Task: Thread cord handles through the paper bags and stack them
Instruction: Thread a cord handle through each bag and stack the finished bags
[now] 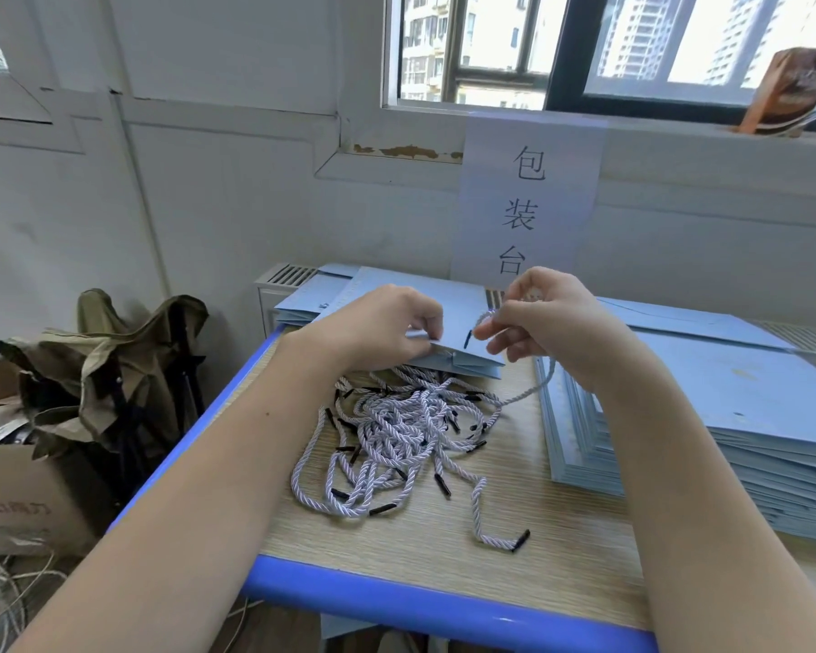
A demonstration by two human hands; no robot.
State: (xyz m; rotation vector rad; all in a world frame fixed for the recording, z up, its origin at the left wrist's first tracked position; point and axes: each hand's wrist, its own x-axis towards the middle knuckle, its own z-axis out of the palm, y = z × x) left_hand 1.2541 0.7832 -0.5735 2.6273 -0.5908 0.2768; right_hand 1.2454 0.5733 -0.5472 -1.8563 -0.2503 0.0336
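A flat light-blue paper bag [462,355] lies at the far middle of the table, its folded top edge toward me. My left hand [378,325] pinches that edge. My right hand [552,318] pinches a white twisted cord [533,391] near its black tip, which points down at the bag's top edge. The cord hangs down from that hand toward a tangled pile of cords [406,431] with black tips on the table's middle. A thick stack of flat blue bags [745,417] sits to the right.
The wood-grain table has a blue rim [425,600]. More blue bags [312,299] lie at the back left by a radiator. A cardboard box [20,501] and crumpled olive fabric [114,360] stand left of the table. A paper sign [528,200] hangs on the wall.
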